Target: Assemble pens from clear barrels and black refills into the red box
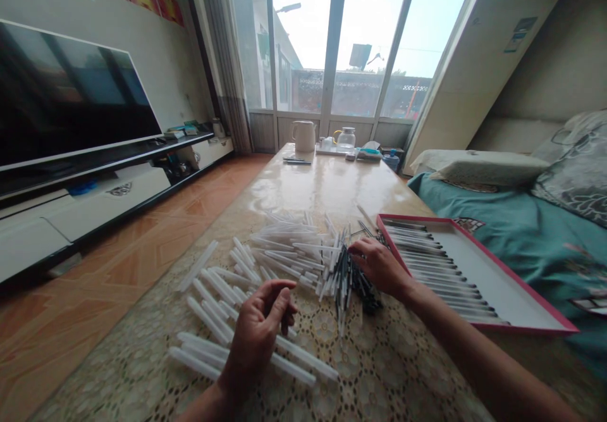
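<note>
My left hand [263, 317] hovers over loose translucent white tubes [208, 317], fingers half curled and thumb a little apart from the index finger. I see nothing held in it; some tubes pass beneath the wrist and palm. Further off, my right hand [377, 262] points down at a heap of thin dark pen-like sticks [344, 276], its fingers drawn together at the heap's top. Whatever lies between those fingertips is too small to make out. More white tubes [284, 248] are piled left of the dark sticks.
A shallow pink-edged box [526, 283] at right holds a row of pen-like sticks [441, 264]. The patterned table [303, 191] carries a beige kettle [303, 136], a glass pot [347, 138] and a tissue pack [368, 152] at its far end. A sofa [512, 213] stands right.
</note>
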### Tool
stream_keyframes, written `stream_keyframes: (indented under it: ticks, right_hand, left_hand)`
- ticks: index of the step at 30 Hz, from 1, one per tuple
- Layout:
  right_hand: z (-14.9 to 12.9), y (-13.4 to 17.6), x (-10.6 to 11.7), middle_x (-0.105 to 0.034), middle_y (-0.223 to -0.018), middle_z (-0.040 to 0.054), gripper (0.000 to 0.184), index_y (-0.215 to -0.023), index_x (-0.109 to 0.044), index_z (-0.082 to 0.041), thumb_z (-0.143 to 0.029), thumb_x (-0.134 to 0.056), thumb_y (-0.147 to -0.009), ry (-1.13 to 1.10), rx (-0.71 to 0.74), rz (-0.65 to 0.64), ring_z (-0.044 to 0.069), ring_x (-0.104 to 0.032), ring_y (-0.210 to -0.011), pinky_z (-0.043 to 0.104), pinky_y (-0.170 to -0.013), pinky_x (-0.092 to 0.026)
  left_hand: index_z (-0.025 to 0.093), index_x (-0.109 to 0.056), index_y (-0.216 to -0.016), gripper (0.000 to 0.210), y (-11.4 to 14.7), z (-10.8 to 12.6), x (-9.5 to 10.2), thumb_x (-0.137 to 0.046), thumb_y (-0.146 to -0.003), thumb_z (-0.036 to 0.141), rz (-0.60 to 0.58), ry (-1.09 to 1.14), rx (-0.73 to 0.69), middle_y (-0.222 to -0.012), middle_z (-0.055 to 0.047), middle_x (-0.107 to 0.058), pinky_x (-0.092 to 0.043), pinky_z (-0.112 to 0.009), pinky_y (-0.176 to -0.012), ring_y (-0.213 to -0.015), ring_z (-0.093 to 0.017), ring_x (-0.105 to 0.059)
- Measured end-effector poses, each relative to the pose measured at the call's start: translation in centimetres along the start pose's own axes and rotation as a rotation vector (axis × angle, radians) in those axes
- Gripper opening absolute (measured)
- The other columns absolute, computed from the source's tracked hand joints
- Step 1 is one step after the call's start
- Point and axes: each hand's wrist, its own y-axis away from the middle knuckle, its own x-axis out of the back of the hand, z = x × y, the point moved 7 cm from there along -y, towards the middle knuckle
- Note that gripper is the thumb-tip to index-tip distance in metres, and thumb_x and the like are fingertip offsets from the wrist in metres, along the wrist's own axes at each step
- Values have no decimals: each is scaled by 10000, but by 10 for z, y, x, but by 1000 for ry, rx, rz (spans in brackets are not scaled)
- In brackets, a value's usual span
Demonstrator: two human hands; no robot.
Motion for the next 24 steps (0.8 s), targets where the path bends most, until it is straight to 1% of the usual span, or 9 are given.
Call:
stream_keyframes:
  ticks: [2,4,8,11,14,16,19,21,24]
  right_hand:
    - [-34,5,-3,-605,-925,32,213,-983,-630,-208,-93,-535,-831,-125,121,-13,155,-567,-894,270,-786,-430]
    - [-53,6,-6,-586,-951,40,242,-982,-624,-205,-51,-519,-827,-124,168,-31,151,-550,-915,263,-797,-424]
    - [-64,2,-6,-570,-927,50,235,-907,-618,-188,-12,-488,-822,34,162,-41,151,-538,-871,249,-756,-416]
    - [-66,3,-1,-568,-888,57,210,-851,-604,-181,-11,-484,-822,75,180,-40,162,-533,-815,258,-715,-413]
    - [-72,13,12,-569,-855,51,192,-891,-585,-189,-46,-464,-854,48,211,47,169,-529,-786,279,-723,-412]
    - [-77,26,28,-567,-828,46,155,-939,-552,-186,-92,-445,-878,-76,181,212,169,-531,-767,287,-727,-416]
    - [-81,51,46,-565,-795,27,98,-942,-499,-186,-134,-458,-871,-385,49,433,154,-544,-725,266,-687,-427]
    - [-88,63,43,-558,-752,4,86,-920,-489,-193,-140,-480,-853,-584,-29,434,137,-547,-676,245,-647,-433]
    - [-102,71,26,-558,-736,-8,72,-902,-499,-197,-152,-496,-845,-795,-78,327,130,-556,-657,239,-630,-441]
  left_hand:
    - [153,-626,-893,272,-2,1,3,-648,-748,381,22,10,-4,-585,5,-599,-404,-205,-430,-490,-108,-518]
    - [150,-622,-884,261,-3,2,5,-645,-750,373,33,17,-3,-583,9,-596,-400,-203,-427,-488,-106,-515]
    - [144,-617,-877,249,-5,3,6,-639,-757,361,34,25,-8,-584,10,-599,-396,-202,-430,-481,-101,-514]
    - [140,-615,-882,241,-4,1,3,-629,-769,352,13,13,6,-583,10,-597,-392,-201,-428,-482,-101,-521]
    - [136,-626,-869,231,-3,-3,-4,-643,-765,342,-60,26,40,-608,-1,-614,-418,-204,-459,-511,-102,-543]
    - [128,-643,-869,237,-1,-6,-11,-662,-754,335,-137,74,68,-636,-15,-632,-442,-208,-491,-542,-106,-566]
    - [114,-663,-939,294,2,-12,-22,-695,-732,321,-247,207,168,-699,-50,-669,-467,-212,-531,-585,-115,-599]
    - [110,-659,-990,347,5,-17,-27,-730,-703,293,-284,324,267,-736,-68,-684,-471,-203,-543,-600,-113,-612]
    - [121,-654,-1020,379,8,-23,-30,-757,-680,254,-291,481,385,-723,-54,-677,-460,-177,-531,-580,-91,-604]
